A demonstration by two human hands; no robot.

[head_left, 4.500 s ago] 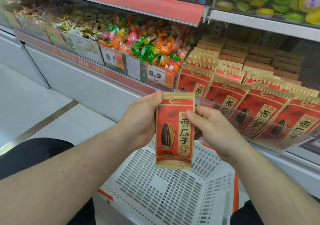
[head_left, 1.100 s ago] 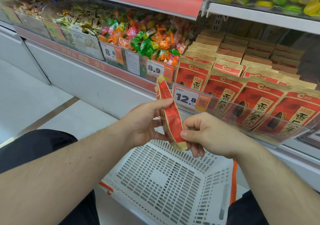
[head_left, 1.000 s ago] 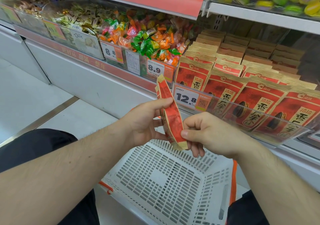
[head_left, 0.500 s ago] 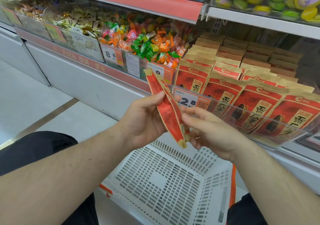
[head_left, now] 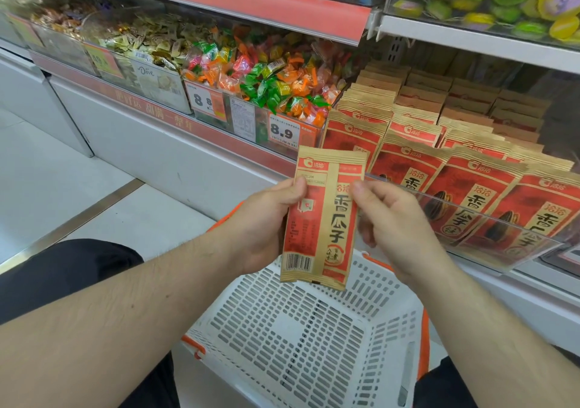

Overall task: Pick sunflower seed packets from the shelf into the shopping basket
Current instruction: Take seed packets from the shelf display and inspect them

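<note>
A red and gold sunflower seed packet (head_left: 323, 219) stands upright above the white shopping basket (head_left: 301, 345), its back with the barcode facing me. My left hand (head_left: 260, 222) grips its left edge, thumb on the front. My right hand (head_left: 392, 222) pinches its right edge near the top. Rows of the same packets (head_left: 455, 169) fill the shelf behind a clear plastic guard (head_left: 470, 219) to the right. The basket holds nothing that I can see.
Bins of wrapped candies (head_left: 266, 81) with price tags 8.8 and 8.9 line the shelf to the left. A higher shelf (head_left: 470, 34) carries green and yellow goods. White floor tiles with a metal strip (head_left: 72, 219) lie at left. The basket has orange handles (head_left: 423, 354).
The packet has turned from edge-on to flat, its back now facing me. Both hands kept hold of it and shifted to its side edges.
</note>
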